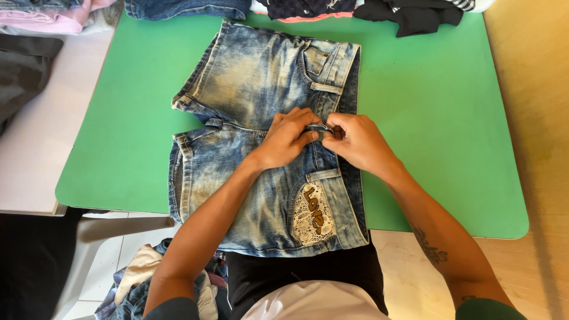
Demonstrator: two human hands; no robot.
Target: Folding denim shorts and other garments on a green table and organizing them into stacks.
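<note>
Faded denim shorts (261, 136) lie flat on the green table (432, 118); left hand (287, 139) and right hand (358, 142) both pinch the waistband fastening (320, 129), best worked with the cloth kept taut and flat.

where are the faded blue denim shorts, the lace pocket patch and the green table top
faded blue denim shorts (249, 77): head view, on the upper leg panel.
cream lace pocket patch (308, 219): head view, on its lace middle.
green table top (438, 118): head view, on a bare part right of the shorts.
</note>
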